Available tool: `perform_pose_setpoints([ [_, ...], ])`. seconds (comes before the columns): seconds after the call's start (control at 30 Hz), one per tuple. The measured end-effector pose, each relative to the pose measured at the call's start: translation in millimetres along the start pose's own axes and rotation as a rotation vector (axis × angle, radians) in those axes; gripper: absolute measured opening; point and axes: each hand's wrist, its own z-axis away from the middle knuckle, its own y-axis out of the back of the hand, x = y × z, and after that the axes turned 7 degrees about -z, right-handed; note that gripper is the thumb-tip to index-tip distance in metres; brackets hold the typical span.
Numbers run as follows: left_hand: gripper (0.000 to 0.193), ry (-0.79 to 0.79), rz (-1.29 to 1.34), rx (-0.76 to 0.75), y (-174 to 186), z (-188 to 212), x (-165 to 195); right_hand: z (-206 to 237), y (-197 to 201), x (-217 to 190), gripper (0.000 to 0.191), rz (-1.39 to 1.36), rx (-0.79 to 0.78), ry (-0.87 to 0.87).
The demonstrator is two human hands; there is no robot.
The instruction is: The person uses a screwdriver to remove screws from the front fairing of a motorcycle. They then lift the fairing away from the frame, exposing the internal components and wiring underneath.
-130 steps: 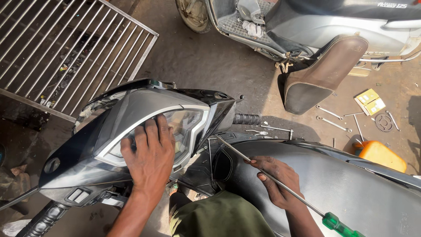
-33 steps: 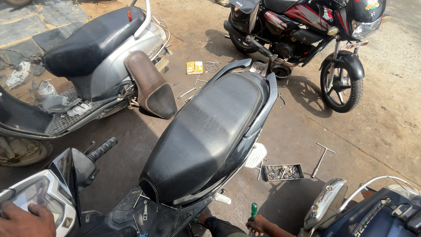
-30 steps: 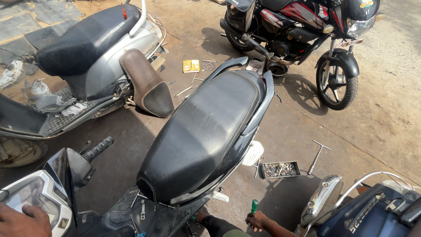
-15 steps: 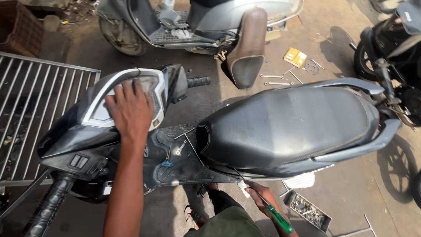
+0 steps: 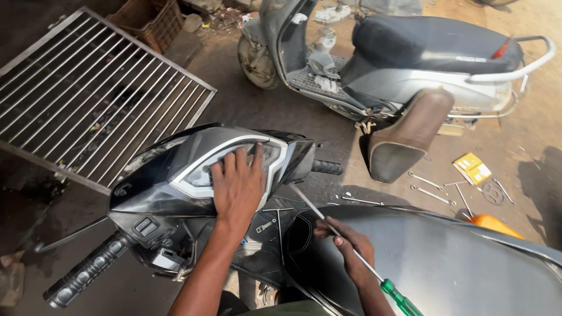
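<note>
My left hand (image 5: 238, 182) lies flat, fingers spread, on the headlight cover (image 5: 193, 167) of a dark grey scooter, above the handlebar grip (image 5: 88, 272). My right hand (image 5: 346, 246) grips a long screwdriver (image 5: 357, 256) with a green handle; its metal shaft runs up and left to the gap just behind the headlight cover. The scooter's black seat (image 5: 439, 263) fills the lower right.
A second grey scooter (image 5: 404, 64) stands behind, with a loose brown seat (image 5: 407, 134) leaning on it. Spanners (image 5: 430, 187), a yellow box (image 5: 473, 168) and an orange object (image 5: 494, 225) lie on the ground at right. A metal grate (image 5: 88, 99) covers the ground at left.
The view has swung from the scooter's seat back to its front. My left hand stays on the headlight cover; the screwdriver has come up from below the seat to the front panel.
</note>
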Motion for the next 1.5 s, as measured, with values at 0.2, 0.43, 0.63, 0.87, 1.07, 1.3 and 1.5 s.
perform_pose_setpoints([
  [0.2, 0.053, 0.067, -0.021, -0.039, -15.8, -3.6, 15.0, -91.5, 4.8, -19.4, 0.027, 0.102, -0.056, 0.233],
  [0.43, 0.057, 0.175, -0.209, 0.016, -20.9, -2.1, 45.2, -155.4, -26.6, -42.5, 0.021, 0.228, -0.227, 0.237],
  [0.63, 0.062, 0.137, -0.102, 0.017, -40.6, 0.9, 45.3, -188.6, -36.8, -53.3, 0.025, 0.307, -0.376, 0.278],
  [0.87, 0.071, 0.078, -0.085, -0.119, -51.5, -7.3, 52.4, -188.2, -38.6, -44.1, 0.019, 0.394, -0.406, 0.423],
  [1.07, 0.07, 0.125, -0.086, -0.078, -62.5, -9.9, 59.4, -170.5, -54.1, -27.3, 0.027, 0.512, -0.32, 0.45],
  [1.3, 0.067, 0.111, -0.065, -0.105, -69.9, -7.4, 60.0, -177.3, -53.7, -32.9, 0.041, 0.479, -0.441, 0.606],
  [1.5, 0.065, 0.127, -0.088, -0.105, -65.1, -8.3, 58.8, -176.3, -61.2, -39.7, 0.042, 0.491, -0.467, 0.614],
])
